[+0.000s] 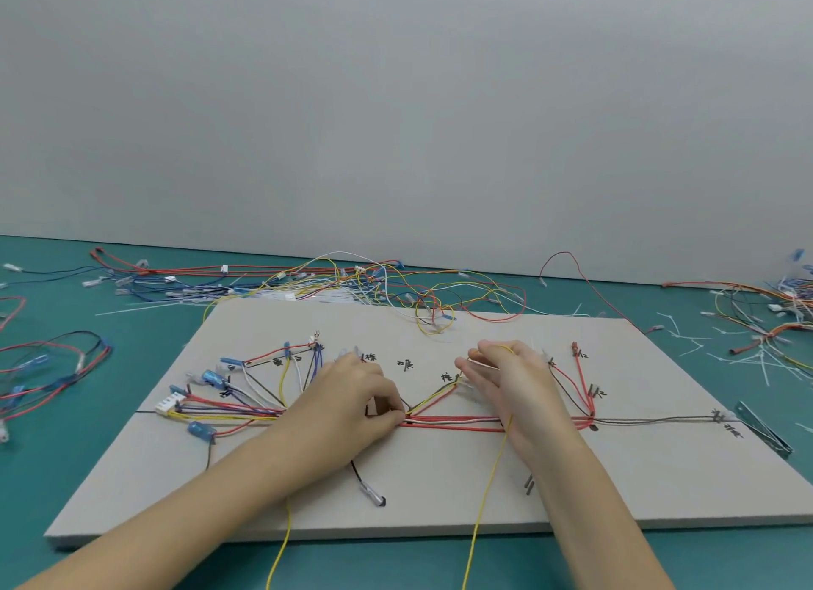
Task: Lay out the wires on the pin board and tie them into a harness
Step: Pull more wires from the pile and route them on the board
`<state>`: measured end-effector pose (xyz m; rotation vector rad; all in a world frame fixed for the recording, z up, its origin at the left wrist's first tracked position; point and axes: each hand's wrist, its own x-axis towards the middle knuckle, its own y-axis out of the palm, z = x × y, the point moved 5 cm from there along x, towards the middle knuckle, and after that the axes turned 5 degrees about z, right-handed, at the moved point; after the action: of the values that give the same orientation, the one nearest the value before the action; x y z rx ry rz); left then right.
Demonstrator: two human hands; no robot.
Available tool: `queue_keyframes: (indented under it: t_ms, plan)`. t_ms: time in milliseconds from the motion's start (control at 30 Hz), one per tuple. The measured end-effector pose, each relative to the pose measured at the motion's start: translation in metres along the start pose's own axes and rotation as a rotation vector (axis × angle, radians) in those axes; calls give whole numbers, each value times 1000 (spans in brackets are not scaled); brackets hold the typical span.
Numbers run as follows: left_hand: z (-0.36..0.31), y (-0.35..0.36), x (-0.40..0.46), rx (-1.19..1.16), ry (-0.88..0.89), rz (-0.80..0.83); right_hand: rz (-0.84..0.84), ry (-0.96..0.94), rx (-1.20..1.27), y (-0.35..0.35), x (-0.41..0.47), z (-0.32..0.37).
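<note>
The board (440, 501) is lying across the lower centre of the frame on a teal table (66, 435); wires (453, 422) are running along its middle, fanning out at centre left toward a white plug (169, 404) and blue terminals (215, 377). The left hand (352, 396), at centre, is curling its fingers and pinching the red bundle where the strands meet; the right hand (510, 378), just right of centre, is lying with fingers nearly straight and close together, a yellow wire (492, 479) passing over it and trailing to the bottom edge. Loose wires (374, 286) are piling behind the board; cut ties (726, 352) are lying at the right.
</note>
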<state>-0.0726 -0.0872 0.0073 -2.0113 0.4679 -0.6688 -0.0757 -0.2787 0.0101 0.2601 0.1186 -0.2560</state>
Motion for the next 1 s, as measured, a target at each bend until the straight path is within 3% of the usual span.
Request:
queue_keyframes:
  t_ms: [200, 533, 700, 1000]
  plan:
    - [8, 2, 14, -241, -142, 87, 75, 30, -250, 13, 11, 20]
    - [9, 6, 12, -442, -190, 27, -92, -62, -79, -16, -8, 0]
    - [8, 7, 12, -427, -201, 12, -69, -169, -131, -5, -4, 10]
    - [8, 7, 12, -432, -205, -4, 176, 142, -256, 48, 43, 7]
